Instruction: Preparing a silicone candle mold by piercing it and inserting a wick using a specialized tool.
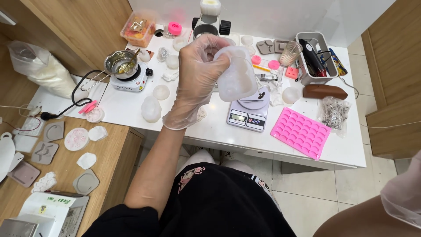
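My left hand (197,81), in a clear glove, is raised over the white table (346,149) and grips a translucent white silicone mould (239,77) by its left side. The mould hangs just above a small digital scale (247,113) with a metal tool lying on its pan. At the bottom right corner only the gloved wrist and forearm of my right hand (405,195) show. Its fingers are cut off by the frame edge.
A pink silicone mould tray (300,131) lies right of the scale. A metal pot sits on a small hot plate (127,72) at the left. A grey caddy (313,57) holds a heat gun. Grey and white moulds cover the wooden side table (109,145).
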